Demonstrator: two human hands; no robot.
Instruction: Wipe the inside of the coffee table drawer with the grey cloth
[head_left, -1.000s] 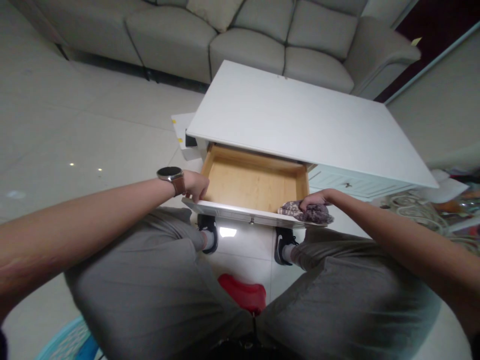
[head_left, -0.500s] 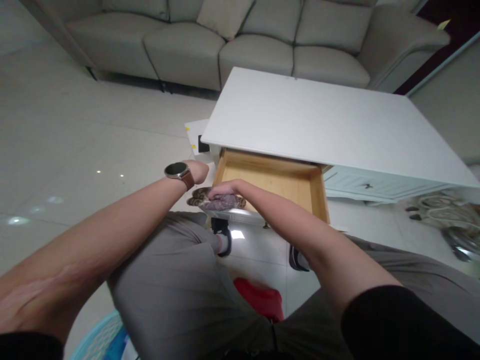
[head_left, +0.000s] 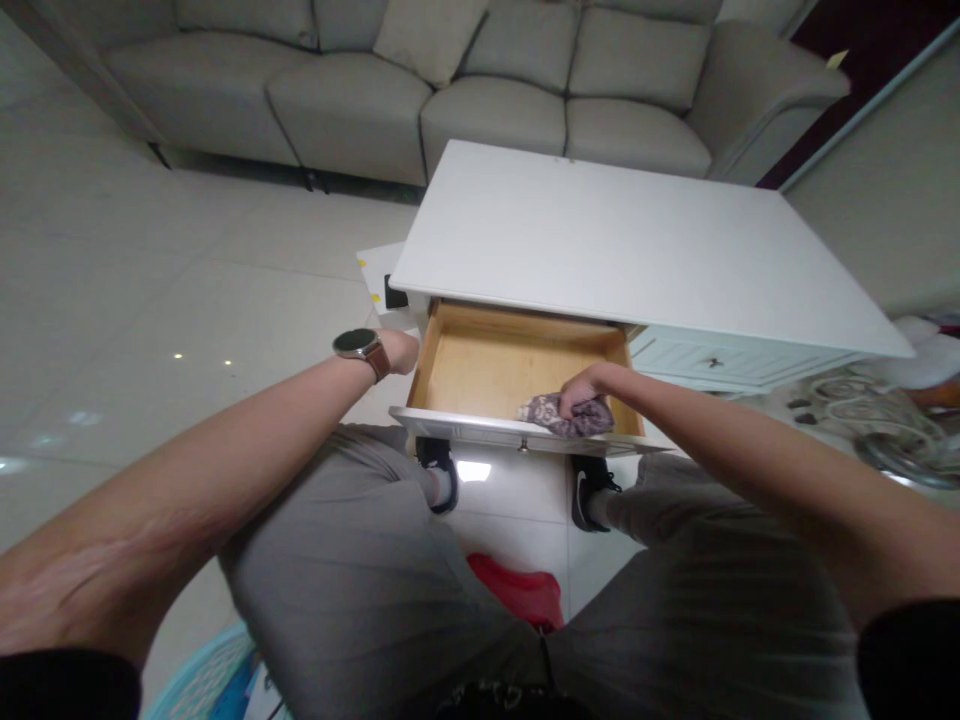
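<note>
My right hand [head_left: 579,392] is closed on a crumpled, brown-and-purple patterned cloth [head_left: 581,418]. It presses the cloth on the top edge of the drawer front, toward the right end. The wooden drawer [head_left: 495,370] is pulled out of the white coffee table [head_left: 622,240], and its bottom is bare. A small knob [head_left: 523,445] sits on the drawer front. My left hand [head_left: 401,350] is by the drawer's left side, below a wristwatch with a brown strap; its fingers are hidden from sight.
A grey sofa [head_left: 345,100] stands behind the table. Left of the table is a white box [head_left: 381,265] with a black item. A red object [head_left: 517,590] lies on the floor between my legs. A light-blue basket [head_left: 199,680] is at lower left. Coiled cables [head_left: 862,410] lie at right.
My right hand has slid the cloth rightward along the drawer front, from its left end to near its right end. My left hand stays by the drawer's left side. The view has shifted slightly.
</note>
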